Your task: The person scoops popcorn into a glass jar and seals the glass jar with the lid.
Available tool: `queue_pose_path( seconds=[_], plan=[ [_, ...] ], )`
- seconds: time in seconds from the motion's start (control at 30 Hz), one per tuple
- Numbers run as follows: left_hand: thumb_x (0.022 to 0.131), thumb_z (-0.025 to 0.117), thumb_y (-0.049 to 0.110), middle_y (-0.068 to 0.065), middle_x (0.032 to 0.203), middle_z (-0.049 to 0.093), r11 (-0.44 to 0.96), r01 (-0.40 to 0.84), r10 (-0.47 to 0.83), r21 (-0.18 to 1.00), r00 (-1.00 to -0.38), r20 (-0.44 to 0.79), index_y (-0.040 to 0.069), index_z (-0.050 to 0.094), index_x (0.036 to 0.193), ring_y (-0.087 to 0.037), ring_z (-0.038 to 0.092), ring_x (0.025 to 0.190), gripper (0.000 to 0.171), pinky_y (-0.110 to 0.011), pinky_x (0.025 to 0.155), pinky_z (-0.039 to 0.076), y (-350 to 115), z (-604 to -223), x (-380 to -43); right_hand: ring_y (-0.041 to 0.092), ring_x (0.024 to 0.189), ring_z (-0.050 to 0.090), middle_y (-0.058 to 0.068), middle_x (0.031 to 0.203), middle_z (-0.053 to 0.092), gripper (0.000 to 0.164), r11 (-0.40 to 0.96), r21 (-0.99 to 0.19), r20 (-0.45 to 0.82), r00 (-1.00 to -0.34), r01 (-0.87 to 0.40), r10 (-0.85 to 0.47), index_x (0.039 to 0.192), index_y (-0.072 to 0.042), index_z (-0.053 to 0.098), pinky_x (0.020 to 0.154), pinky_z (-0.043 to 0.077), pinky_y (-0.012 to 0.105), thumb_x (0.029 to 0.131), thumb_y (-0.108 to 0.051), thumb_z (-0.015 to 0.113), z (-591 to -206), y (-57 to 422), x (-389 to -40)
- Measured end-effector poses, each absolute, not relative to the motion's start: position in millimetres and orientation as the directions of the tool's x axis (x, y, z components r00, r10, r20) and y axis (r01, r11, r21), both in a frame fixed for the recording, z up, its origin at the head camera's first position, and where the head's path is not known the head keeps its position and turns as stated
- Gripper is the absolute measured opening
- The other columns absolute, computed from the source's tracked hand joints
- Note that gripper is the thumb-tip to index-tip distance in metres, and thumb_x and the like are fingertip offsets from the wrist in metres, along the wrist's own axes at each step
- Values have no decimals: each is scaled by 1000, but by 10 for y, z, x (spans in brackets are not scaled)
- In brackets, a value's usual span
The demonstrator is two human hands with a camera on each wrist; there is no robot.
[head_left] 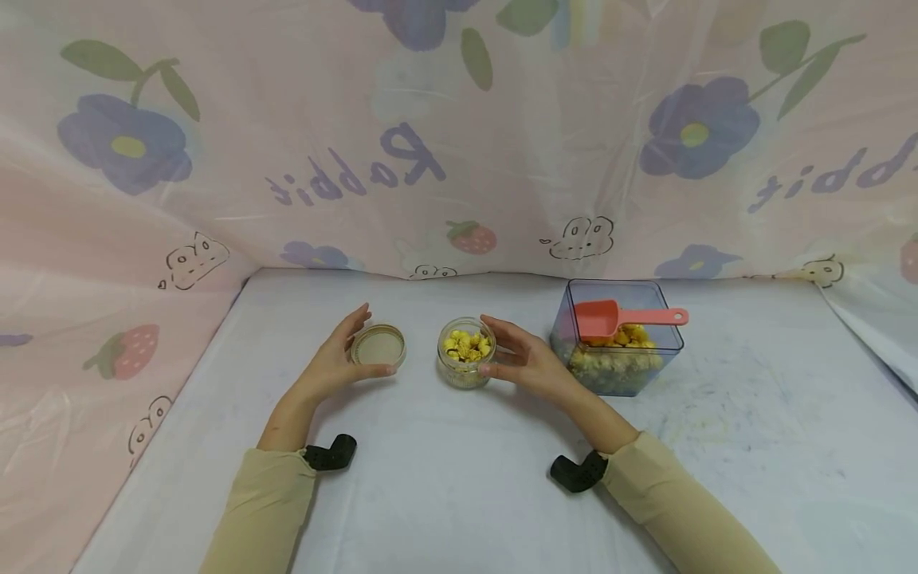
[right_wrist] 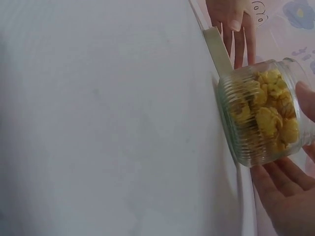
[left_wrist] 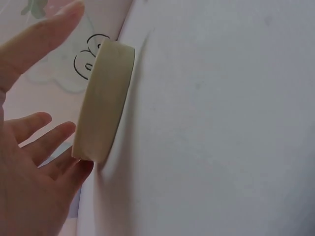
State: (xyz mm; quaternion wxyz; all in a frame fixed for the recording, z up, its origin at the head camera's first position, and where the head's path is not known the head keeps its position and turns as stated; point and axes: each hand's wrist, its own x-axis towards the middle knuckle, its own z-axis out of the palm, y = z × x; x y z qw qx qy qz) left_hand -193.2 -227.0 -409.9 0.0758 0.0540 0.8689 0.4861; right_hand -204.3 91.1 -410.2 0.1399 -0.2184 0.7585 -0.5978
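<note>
A round lid (head_left: 378, 347) lies on the white table with its hollow side up. My left hand (head_left: 335, 359) is around its left side, thumb and fingers spread; in the left wrist view the thumb (left_wrist: 47, 37) stands apart from the lid's pale rim (left_wrist: 106, 101), and a fingertip is at its lower end. To the right stands an open glass jar (head_left: 466, 376) holding yellow popcorn (right_wrist: 268, 113). My right hand (head_left: 534, 359) is at the jar's right side, loosely spread, its thumb by the front rim. Whether all its fingers touch the glass is hard to tell.
A clear tub (head_left: 610, 379) of popcorn stands right of my right hand. A pink scoop (head_left: 598, 319) lies across its top, the handle sticking out to the right. A patterned curtain (head_left: 502, 143) hangs behind the white table (head_left: 445, 494).
</note>
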Motion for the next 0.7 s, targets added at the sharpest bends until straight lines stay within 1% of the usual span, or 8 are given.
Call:
queue_pose_path(
  seconds=[0.13, 0.27, 0.4, 0.57, 0.7],
  plan=[
    [69, 87, 24, -15, 158, 21, 509, 19, 183, 861, -979, -86, 12, 12, 155, -42, 20, 143, 114, -58, 116, 19, -2290, -4132, -1923, 36, 136, 39, 15, 151, 36, 75, 194, -968, 45, -866, -162, -499, 148, -8, 35, 111, 36, 49, 84, -9, 73, -4101, 906, -2045],
    [70, 86, 16, -22, 156, 22, 485, 47, 205, 873, -977, -62, 3, 14, 153, -42, 20, 143, 111, -56, 118, 16, -2312, -4178, -1930, 36, 136, 38, 16, 151, 36, 75, 193, -969, 40, -865, -157, -501, 148, -7, 34, 112, 35, 49, 84, -7, 73, -4103, 904, -2051],
    [71, 84, 10, -26, 153, 25, 484, 69, 218, 872, -975, -44, -5, 18, 149, -43, 21, 142, 104, -56, 118, 16, -2328, -4200, -1931, 37, 136, 39, 16, 151, 36, 76, 199, -967, 36, -864, -156, -502, 148, -7, 34, 112, 35, 49, 84, -7, 74, -4106, 907, -2056],
    [73, 82, 4, -27, 149, 30, 488, 57, 208, 871, -977, -52, -8, 25, 145, -44, 25, 140, 93, -54, 118, 19, -2334, -4201, -1921, 37, 136, 39, 15, 152, 36, 75, 210, -966, 27, -864, -152, -503, 148, -8, 36, 111, 36, 48, 83, -8, 74, -4120, 913, -2059],
    [73, 81, 3, -27, 147, 32, 487, 45, 189, 872, -980, -55, -7, 28, 144, -44, 27, 139, 89, -51, 118, 22, -2335, -4203, -1918, 36, 136, 39, 15, 152, 36, 74, 216, -966, 13, -862, -142, -507, 148, -9, 36, 110, 37, 47, 84, -9, 74, -4128, 915, -2056]
  ],
)
